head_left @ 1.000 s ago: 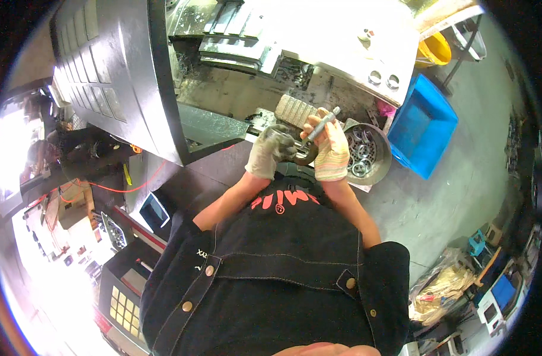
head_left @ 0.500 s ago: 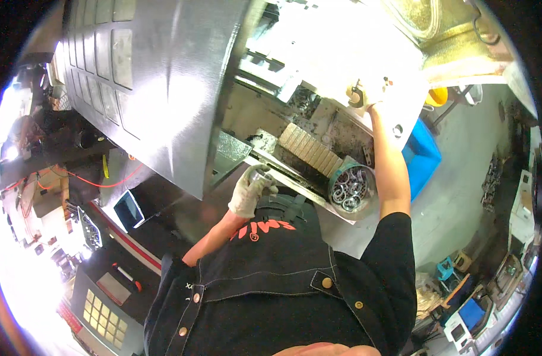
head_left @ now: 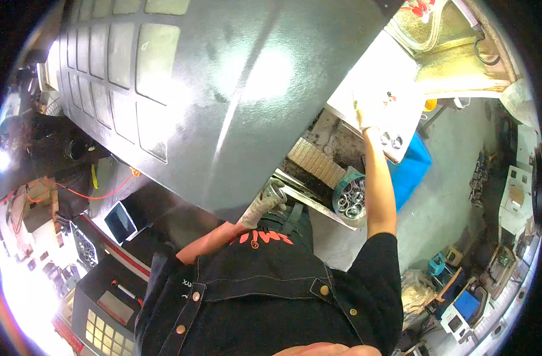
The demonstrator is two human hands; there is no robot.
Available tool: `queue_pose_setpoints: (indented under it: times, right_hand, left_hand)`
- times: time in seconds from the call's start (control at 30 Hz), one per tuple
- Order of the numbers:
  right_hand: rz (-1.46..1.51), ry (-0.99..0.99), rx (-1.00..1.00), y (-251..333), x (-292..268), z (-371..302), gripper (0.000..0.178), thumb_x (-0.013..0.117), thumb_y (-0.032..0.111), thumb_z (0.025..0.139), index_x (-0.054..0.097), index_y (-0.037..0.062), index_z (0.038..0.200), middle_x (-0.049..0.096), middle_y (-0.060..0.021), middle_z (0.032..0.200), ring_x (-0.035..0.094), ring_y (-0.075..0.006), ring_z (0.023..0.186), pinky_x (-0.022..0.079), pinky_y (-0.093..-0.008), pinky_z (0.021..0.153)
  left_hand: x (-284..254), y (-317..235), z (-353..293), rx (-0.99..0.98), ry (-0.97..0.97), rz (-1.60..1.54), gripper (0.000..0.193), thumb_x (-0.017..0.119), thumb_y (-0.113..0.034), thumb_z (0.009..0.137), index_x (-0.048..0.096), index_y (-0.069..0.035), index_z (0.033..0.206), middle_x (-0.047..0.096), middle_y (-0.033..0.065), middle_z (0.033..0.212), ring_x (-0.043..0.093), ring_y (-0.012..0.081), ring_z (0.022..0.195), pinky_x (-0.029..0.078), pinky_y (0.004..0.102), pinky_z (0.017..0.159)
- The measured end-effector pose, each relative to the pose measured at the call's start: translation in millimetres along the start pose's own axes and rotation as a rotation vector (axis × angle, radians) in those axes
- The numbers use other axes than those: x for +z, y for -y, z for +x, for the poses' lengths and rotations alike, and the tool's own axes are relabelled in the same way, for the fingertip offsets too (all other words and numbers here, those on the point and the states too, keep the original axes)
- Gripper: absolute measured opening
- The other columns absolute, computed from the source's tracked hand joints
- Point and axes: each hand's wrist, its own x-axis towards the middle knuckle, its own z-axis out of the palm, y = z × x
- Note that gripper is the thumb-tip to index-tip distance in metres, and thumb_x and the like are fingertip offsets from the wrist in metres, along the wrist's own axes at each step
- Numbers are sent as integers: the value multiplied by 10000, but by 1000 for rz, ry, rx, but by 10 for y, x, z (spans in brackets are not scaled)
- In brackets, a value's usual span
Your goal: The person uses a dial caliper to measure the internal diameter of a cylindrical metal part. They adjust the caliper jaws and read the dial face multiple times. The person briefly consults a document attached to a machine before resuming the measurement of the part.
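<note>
My left hand, in a pale work glove, is closed around a shiny metal ring in front of my waist. It is close to the lower edge of a big dark grey machine door. My right arm stretches forward over the machine's right side. The right hand is at the bright white panel, near some small red and black buttons; glare washes out its fingers. Below the right forearm stands a round tub with several metal rings in it.
Beside the tub lies a row of pale blocks in the machine bed. Two rings sit at the white panel's near edge. A blue bin stands right of it. Stools and other furniture are at the lower right.
The grey door has slid rightward and now covers much of the machine opening. My left hand has shifted slightly right and down with the ring. A dark ring-like piece at my right hand no longer shows.
</note>
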Motion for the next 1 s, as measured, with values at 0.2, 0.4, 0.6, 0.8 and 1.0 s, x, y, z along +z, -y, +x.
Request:
queue_pose_setpoints:
  times: [0.2,0.4,0.6,0.8,1.0]
  right_hand:
    - [-45,203,-392,530,-130,-1139,313,466,162,901,526,-4,1159,553,-178,1140,505,-291,1052,370,-362,945]
    - [834,333,-89,419,54,-1683,350,449,92,908,454,-40,1232,509,-149,1203,502,-225,1091,387,-319,952]
    - [811,235,-280,1282,-206,-1871,425,432,232,926,414,-20,1268,503,-166,1189,494,-262,1103,394,-366,957]
    - [504,-278,-537,2349,-785,-1919,394,451,166,903,458,-37,1240,492,-161,1249,477,-241,1144,375,-339,975]
    - [311,-634,-1035,4407,-500,-2983,381,385,141,928,391,-77,1241,436,-217,1279,441,-316,1180,339,-401,1009]
  left_hand:
    - [-78,317,-81,207,134,50,419,588,-164,834,433,-54,1207,590,57,859,585,124,712,475,257,581]
    - [-92,327,-503,304,54,142,351,611,-125,800,479,-22,1109,565,51,830,565,117,723,474,268,614]
    - [-537,174,-1057,443,129,-55,503,675,-304,779,455,-30,1140,559,57,940,550,134,827,464,276,690]
    - [-1343,-129,-1312,861,343,28,570,655,-392,790,424,-21,1155,524,34,901,518,120,799,445,281,692]
    - [-2762,-523,-1764,885,255,-6,587,673,-399,775,437,-20,1157,539,48,944,528,131,851,442,284,748]
